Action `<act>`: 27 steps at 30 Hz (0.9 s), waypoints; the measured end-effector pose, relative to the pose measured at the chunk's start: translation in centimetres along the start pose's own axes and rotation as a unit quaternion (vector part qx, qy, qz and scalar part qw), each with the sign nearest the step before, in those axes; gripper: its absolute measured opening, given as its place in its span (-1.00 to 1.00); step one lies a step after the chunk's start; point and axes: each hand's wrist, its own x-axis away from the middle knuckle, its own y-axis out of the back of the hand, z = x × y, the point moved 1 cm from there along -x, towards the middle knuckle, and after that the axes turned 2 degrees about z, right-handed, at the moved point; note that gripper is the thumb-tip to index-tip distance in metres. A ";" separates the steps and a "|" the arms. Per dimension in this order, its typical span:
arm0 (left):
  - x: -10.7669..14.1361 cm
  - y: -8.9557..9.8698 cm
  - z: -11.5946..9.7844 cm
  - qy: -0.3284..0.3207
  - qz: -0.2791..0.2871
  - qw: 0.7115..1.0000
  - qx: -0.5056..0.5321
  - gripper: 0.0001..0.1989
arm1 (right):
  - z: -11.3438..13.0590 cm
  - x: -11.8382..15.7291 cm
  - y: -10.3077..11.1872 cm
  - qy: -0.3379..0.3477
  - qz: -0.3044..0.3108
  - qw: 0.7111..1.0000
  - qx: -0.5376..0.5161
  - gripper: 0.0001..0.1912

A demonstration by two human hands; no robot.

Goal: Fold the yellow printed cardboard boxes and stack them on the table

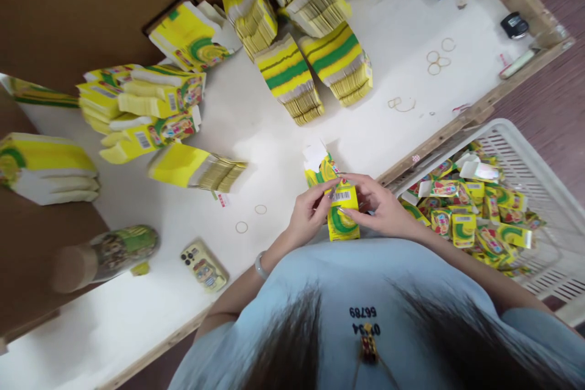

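Observation:
A small yellow and green carton [343,228] with a barcode is held upright between my two hands, close to my body at the table's front edge. My left hand [309,207] grips its left side, thumb and fingers near the top. From the right, my right hand [381,206] closes on the same carton, fingers along the upper edge and thumb across the front. Just beyond my fingertips lies another carton [320,161] with raised white flaps, partly hidden by my left hand.
Banded stacks of flat cartons [286,73] stand at the back, with more piles [150,103] at the left. A white basket [507,128] of filled-looking cartons is at the right. A phone [204,265], a jar [123,250] and loose rubber bands [260,209] lie on the white table.

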 end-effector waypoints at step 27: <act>-13.0 7.0 7.6 -0.011 -0.047 0.947 -0.317 -0.76 | -2.8 10.3 18.1 -0.185 -0.292 0.754 0.558 -0.43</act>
